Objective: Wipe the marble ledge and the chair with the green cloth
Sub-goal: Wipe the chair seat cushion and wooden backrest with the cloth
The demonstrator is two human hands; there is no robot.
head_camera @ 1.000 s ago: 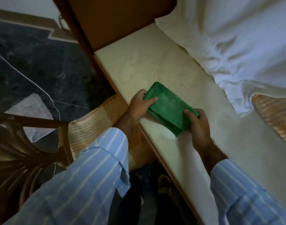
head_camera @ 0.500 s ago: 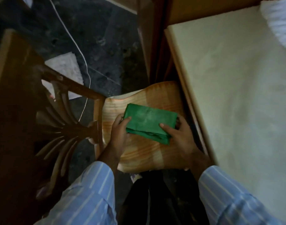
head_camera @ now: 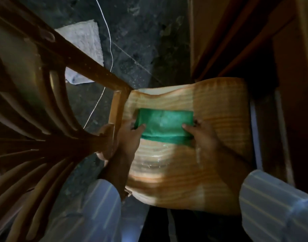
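The folded green cloth lies flat on the chair's light wooden seat. My left hand grips the cloth's left end, thumb on top. At the right end my right hand holds it the same way. The chair's dark carved backrest fills the left of the view. The marble ledge is out of view.
Dark wooden furniture stands close along the seat's right and far side. On the dark stone floor lie a pale rag and a thin white cable, beyond the backrest.
Both hands carried the cloth off the marble ledge and down onto the chair seat. The view swung left and down, so the ledge and the white fabric left the frame.
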